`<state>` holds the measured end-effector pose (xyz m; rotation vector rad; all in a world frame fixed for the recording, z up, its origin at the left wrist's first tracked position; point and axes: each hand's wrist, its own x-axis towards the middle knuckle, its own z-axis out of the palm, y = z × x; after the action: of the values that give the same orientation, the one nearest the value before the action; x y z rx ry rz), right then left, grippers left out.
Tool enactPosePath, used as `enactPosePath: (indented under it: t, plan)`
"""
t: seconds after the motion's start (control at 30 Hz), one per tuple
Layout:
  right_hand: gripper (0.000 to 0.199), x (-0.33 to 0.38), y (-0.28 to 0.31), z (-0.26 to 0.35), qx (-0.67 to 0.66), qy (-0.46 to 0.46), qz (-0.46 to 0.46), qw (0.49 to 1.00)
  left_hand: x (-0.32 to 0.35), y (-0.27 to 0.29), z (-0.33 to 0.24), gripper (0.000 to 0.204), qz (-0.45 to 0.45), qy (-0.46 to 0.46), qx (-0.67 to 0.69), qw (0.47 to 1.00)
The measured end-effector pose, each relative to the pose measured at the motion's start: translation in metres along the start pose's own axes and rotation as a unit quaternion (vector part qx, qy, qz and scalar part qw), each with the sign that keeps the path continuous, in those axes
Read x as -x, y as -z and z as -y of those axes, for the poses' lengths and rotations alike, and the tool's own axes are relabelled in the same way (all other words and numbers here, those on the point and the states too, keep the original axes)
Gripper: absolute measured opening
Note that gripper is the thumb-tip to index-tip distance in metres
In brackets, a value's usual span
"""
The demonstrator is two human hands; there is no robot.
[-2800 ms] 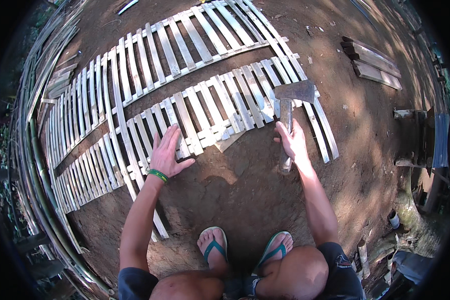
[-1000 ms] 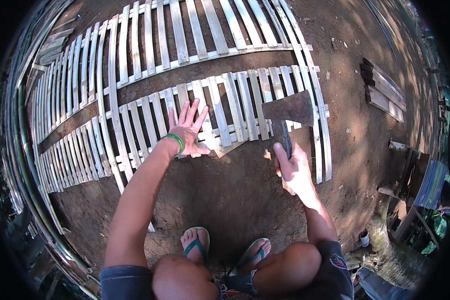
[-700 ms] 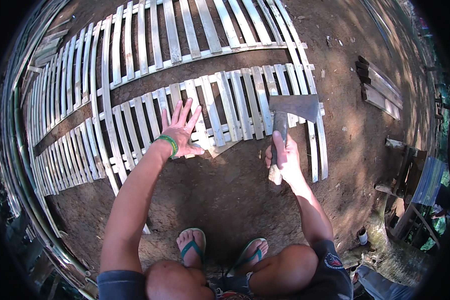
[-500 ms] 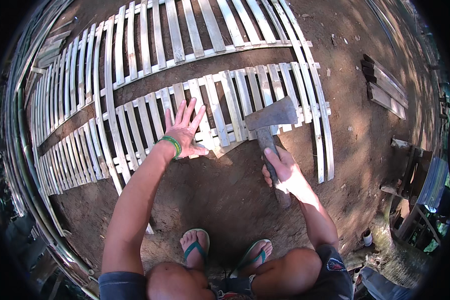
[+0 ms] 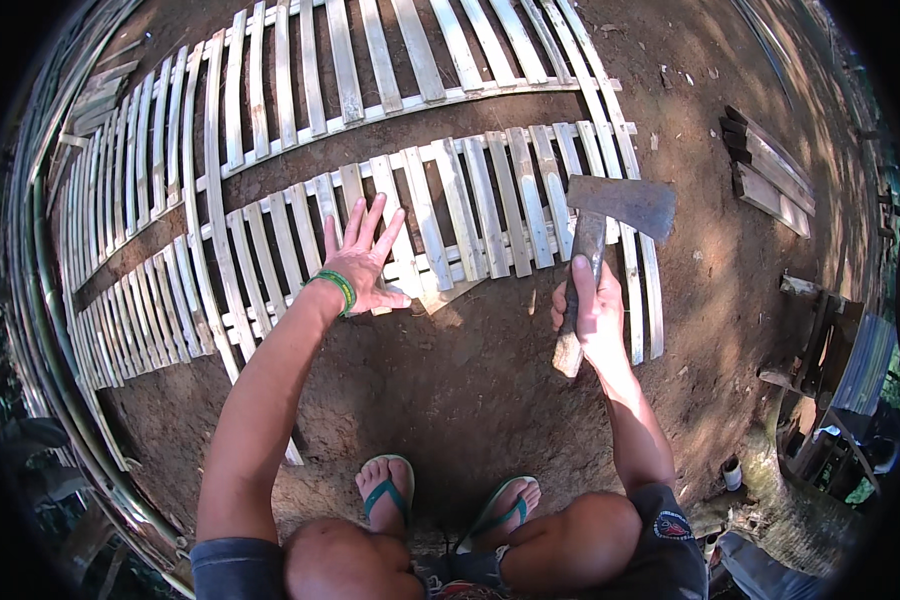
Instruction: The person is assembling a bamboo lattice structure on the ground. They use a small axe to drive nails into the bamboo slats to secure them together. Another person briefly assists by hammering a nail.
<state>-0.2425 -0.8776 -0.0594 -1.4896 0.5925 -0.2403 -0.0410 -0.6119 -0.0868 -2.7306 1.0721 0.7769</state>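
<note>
My right hand (image 5: 595,310) is wrapped around the short handle of an axe (image 5: 622,203), whose dark, worn head points right and overlaps the right end of a slatted frame. My left hand (image 5: 355,262), with a green band at the wrist, lies spread over the lower row of pale slats (image 5: 425,220). Its fingers point away from me and the thumb reaches right, beside a flat light piece of wood (image 5: 450,296) at the row's near edge. Long strips run crosswise under or over the slats, and doubled strips (image 5: 632,190) bound the right end.
A second row of slats (image 5: 345,70) lies farther off. Short boards (image 5: 770,170) are stacked on the dirt at right. Long bamboo poles (image 5: 55,330) curve along the left. A wooden structure with a blue corrugated sheet (image 5: 863,365) stands at lower right, near a small white cup-like thing (image 5: 732,473).
My right hand has shifted to the right with the axe, and the axe head has turned and moved right, off the lower slats' middle. My left hand stays in nearly the same place.
</note>
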Motion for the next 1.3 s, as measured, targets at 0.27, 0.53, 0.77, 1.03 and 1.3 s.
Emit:
enactPosePath:
  t: [0.27, 0.53, 0.77, 1.03, 1.3]
  plan:
    - [0.037, 0.008, -0.009, 0.018, 0.101, -0.109, 0.062, 0.987, -0.003, -0.006, 0.005, 0.15, -0.012, -0.007, -0.002, 1.0]
    - [0.042, 0.003, -0.007, 0.002, 0.344, -0.025, 0.07, 0.936, -0.011, -0.008, 0.001, 0.15, -0.013, -0.026, 0.01, 1.0]
    - [0.04, 0.011, -0.01, -0.023, 0.456, 0.083, 0.024, 0.886, -0.004, -0.004, 0.001, 0.148, -0.026, -0.01, -0.01, 1.0]
    - [0.035, 0.018, -0.031, -0.009, 0.308, 0.214, -0.055, 0.925, 0.003, -0.012, 0.008, 0.147, -0.033, -0.007, -0.007, 0.999]
    - [0.035, 0.021, 0.007, -0.019, 0.134, -0.047, 0.066, 0.988, -0.004, -0.016, 0.01, 0.148, -0.033, -0.017, -0.019, 0.999]
